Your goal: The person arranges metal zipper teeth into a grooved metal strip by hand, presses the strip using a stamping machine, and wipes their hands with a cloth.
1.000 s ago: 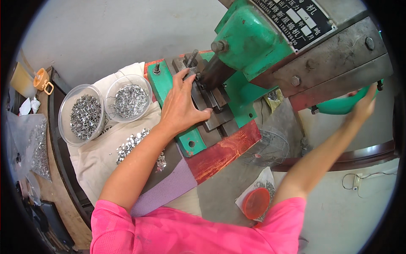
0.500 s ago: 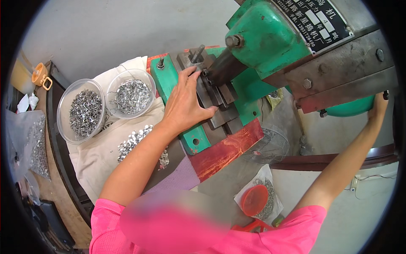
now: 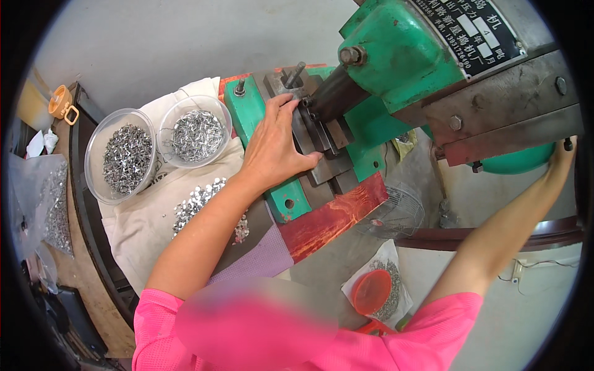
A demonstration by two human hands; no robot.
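Note:
My left hand (image 3: 272, 145) lies against the dark steel die (image 3: 315, 137) on the green press base (image 3: 289, 204). Its thumb and fingers are spread along the die's near side, and no loose part shows between them. The round steel ram (image 3: 337, 93) comes down from the green press head (image 3: 396, 55) close to the die. At the far right, my right hand (image 3: 571, 147) is raised beside the end of the press's steel arm (image 3: 501, 108). Its fingers are mostly hidden there, so what it holds cannot be made out.
Two clear tubs, one of small dark metal parts (image 3: 127, 157) and one of shiny pins (image 3: 197, 136), stand on a beige cloth (image 3: 136, 226) at left. Beside my forearm lie loose silvery discs (image 3: 198, 201). A red bowl (image 3: 371, 292) and a fan (image 3: 396, 213) are lower right.
The whole view has shifted slightly, with the press now a little farther right in the picture. My left hand keeps its place on the die; the right stays by the press arm's end.

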